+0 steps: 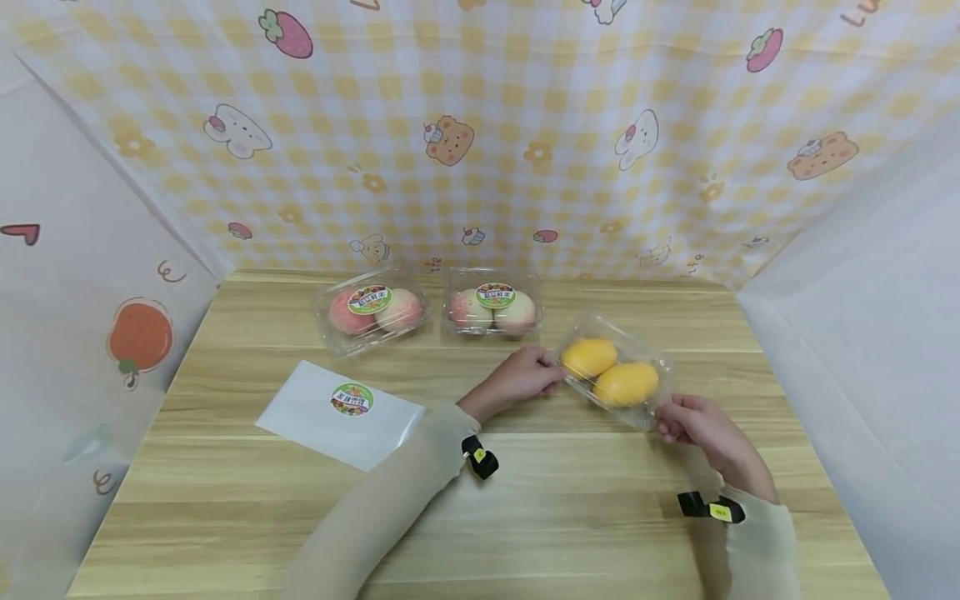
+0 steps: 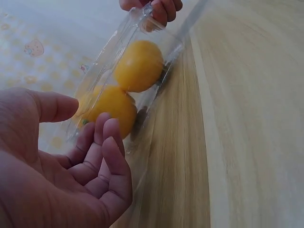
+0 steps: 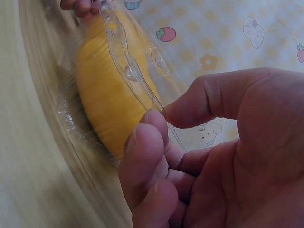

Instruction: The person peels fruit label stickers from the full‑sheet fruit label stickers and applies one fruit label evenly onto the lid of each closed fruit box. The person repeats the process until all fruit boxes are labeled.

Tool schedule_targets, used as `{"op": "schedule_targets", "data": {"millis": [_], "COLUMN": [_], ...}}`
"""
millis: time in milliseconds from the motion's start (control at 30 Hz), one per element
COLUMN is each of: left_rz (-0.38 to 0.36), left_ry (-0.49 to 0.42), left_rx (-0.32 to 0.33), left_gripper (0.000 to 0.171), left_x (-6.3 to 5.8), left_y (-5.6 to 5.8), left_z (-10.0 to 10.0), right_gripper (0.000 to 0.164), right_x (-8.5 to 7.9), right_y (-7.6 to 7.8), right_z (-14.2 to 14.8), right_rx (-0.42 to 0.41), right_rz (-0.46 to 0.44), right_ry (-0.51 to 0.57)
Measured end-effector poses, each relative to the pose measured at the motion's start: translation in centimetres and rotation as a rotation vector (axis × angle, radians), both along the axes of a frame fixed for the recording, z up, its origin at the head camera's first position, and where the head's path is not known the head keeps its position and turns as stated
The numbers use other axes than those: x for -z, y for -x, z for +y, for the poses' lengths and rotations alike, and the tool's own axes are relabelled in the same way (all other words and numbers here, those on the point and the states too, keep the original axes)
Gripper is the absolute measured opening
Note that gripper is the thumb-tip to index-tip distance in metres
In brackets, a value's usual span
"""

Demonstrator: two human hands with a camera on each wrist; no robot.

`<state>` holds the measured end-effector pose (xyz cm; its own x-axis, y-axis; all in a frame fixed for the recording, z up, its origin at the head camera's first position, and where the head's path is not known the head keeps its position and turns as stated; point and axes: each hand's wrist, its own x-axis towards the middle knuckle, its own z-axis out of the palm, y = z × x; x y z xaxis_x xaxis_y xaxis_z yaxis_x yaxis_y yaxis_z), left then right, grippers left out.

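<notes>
A clear plastic fruit box (image 1: 647, 353) holds two yellow mangoes (image 1: 627, 384) and sits slanted on the right half of the table. At its left corner, my left hand (image 1: 521, 375) holds the edge between thumb and fingers. My right hand (image 1: 701, 425) pinches the near right corner; in the right wrist view, the thumb and index finger grip the thin plastic rim (image 3: 128, 69). The lid appears closed over the mangoes, and I see no label on it. In the left wrist view, the left thumb and fingertips lie around the box's near end.
Two clear boxes of pinkish peaches, one left (image 1: 401, 332) and one in the middle (image 1: 456, 327), stand at the back, each with a round label. A white sheet (image 1: 307, 408) bearing a round sticker lies front left, beside the left forearm. A checked cloth (image 1: 495, 200) hangs behind.
</notes>
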<state>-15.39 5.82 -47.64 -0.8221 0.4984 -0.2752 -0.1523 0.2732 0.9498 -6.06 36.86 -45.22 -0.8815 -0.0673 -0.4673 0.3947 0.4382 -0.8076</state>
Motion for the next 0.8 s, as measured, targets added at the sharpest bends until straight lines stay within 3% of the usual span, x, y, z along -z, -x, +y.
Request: {"op": "schedule_targets", "data": {"millis": [233,600,800], "left_rz": [0.064,0.038,0.018], "left_ry": [0.114,0.115,0.081], "left_rx": [0.067,0.169,0.193], "left_gripper": [0.021,0.023,0.022], "left_x": [-0.7,-0.6,-0.4], "left_y": [-1.2,-3.3,-4.4], "left_z": [-1.4,-3.9,-5.5], "right_gripper": [0.02,0.02,0.019], "right_x": [-0.2,-0.4,-0.6], "right_y": [-1.0,-1.9,-1.8], "right_z": [0.0,-0.4,-1.2], "right_rx": [-0.063,-0.187,-0.253], "right_rz": [0.011,0.032,0.037], "right_ry": [-0.011,0.008,0.018]}}
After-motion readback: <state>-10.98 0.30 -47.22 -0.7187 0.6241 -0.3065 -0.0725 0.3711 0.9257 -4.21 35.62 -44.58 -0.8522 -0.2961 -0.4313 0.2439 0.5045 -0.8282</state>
